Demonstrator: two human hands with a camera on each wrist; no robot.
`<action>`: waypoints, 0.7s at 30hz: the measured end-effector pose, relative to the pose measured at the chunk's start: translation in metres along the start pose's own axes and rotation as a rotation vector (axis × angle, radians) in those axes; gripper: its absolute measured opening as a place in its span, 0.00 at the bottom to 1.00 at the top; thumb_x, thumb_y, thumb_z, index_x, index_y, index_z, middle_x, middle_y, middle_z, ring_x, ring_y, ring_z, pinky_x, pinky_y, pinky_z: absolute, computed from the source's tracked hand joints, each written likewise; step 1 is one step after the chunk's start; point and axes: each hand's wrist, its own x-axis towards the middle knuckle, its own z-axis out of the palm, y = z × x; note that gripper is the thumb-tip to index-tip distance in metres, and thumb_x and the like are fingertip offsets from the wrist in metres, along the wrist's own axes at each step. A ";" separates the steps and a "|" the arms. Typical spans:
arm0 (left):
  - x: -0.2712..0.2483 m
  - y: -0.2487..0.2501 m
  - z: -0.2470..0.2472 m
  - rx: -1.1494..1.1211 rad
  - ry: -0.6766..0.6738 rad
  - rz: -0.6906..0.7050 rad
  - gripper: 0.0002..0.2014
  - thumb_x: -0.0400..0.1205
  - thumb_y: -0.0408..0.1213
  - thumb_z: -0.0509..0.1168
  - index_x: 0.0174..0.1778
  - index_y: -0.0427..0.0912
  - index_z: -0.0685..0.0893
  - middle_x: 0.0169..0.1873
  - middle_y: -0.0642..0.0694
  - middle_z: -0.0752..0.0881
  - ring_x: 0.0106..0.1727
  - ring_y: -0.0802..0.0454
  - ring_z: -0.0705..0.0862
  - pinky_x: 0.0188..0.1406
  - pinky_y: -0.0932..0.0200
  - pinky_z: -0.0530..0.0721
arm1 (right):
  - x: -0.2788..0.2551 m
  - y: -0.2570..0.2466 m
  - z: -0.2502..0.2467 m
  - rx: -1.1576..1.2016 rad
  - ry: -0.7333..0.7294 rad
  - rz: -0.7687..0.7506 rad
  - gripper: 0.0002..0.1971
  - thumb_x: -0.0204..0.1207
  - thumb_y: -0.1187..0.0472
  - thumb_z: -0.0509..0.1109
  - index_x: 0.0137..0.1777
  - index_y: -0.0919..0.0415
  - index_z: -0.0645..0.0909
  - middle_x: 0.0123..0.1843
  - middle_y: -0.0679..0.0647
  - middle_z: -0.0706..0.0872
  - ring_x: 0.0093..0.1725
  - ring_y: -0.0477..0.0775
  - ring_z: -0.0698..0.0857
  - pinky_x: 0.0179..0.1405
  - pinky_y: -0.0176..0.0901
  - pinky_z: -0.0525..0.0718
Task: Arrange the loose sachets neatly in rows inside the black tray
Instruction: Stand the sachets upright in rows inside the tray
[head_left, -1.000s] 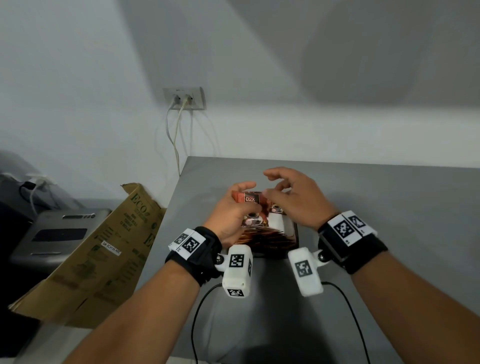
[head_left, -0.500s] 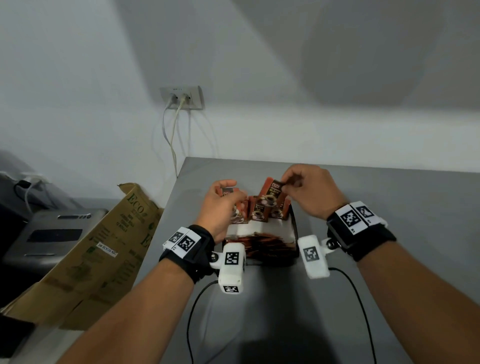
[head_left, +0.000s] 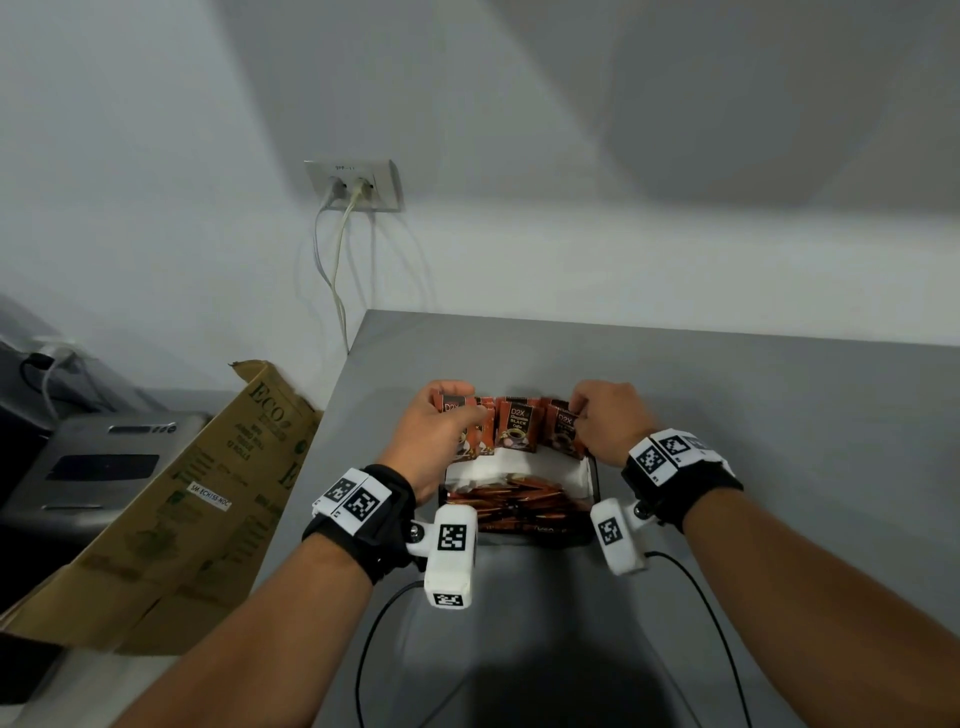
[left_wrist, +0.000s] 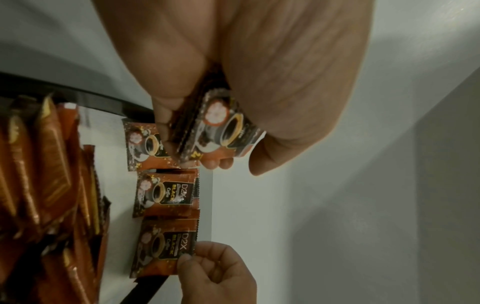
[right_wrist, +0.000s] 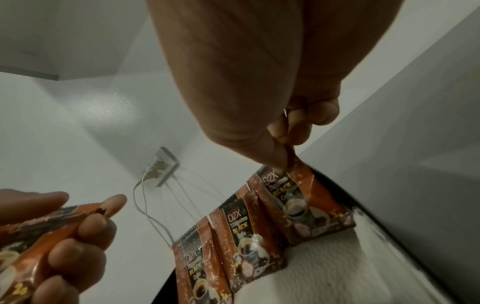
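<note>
A black tray (head_left: 593, 486) lined with white paper sits on the grey table (head_left: 779, 441). Brown-orange coffee sachets (head_left: 517, 428) stand upright in a row along its far edge. A loose pile of sachets (head_left: 519, 504) fills its near part. My left hand (head_left: 460, 408) grips a small stack of sachets (left_wrist: 221, 131) above the row's left end. My right hand (head_left: 577, 414) pinches the top corner of the rightmost sachet (right_wrist: 298, 197), which stands in the row. The right wrist view shows the left hand (right_wrist: 64, 236), and the left wrist view shows the right hand (left_wrist: 207, 267).
A cardboard box (head_left: 197, 493) leans against the table's left edge, with a grey device (head_left: 93, 462) beyond it. A wall socket (head_left: 353, 184) with hanging cables is behind the table. Wrist-camera cables (head_left: 701, 597) trail over the near table.
My right hand took a sachet from the stack in my left hand and lowered it to the right end of the row. My left hand moved out to the row's left end.
</note>
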 end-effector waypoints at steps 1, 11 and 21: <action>0.000 0.000 0.000 0.003 -0.003 -0.003 0.15 0.78 0.27 0.72 0.59 0.42 0.82 0.43 0.43 0.86 0.34 0.51 0.84 0.44 0.47 0.83 | 0.001 0.000 0.001 -0.001 0.006 0.002 0.10 0.75 0.70 0.65 0.47 0.54 0.84 0.49 0.55 0.86 0.45 0.57 0.86 0.48 0.49 0.89; -0.001 -0.002 -0.003 -0.025 -0.029 -0.031 0.14 0.78 0.24 0.70 0.59 0.37 0.81 0.34 0.45 0.86 0.32 0.48 0.82 0.42 0.48 0.82 | 0.004 -0.001 -0.002 0.059 -0.001 -0.065 0.11 0.78 0.70 0.66 0.50 0.56 0.87 0.46 0.50 0.83 0.48 0.54 0.85 0.50 0.42 0.84; -0.002 -0.005 -0.001 -0.015 -0.053 -0.051 0.12 0.81 0.26 0.69 0.60 0.37 0.81 0.41 0.41 0.87 0.37 0.49 0.85 0.33 0.56 0.85 | 0.006 0.003 -0.002 0.069 0.011 -0.059 0.11 0.78 0.70 0.66 0.49 0.55 0.87 0.48 0.54 0.88 0.45 0.55 0.87 0.45 0.42 0.84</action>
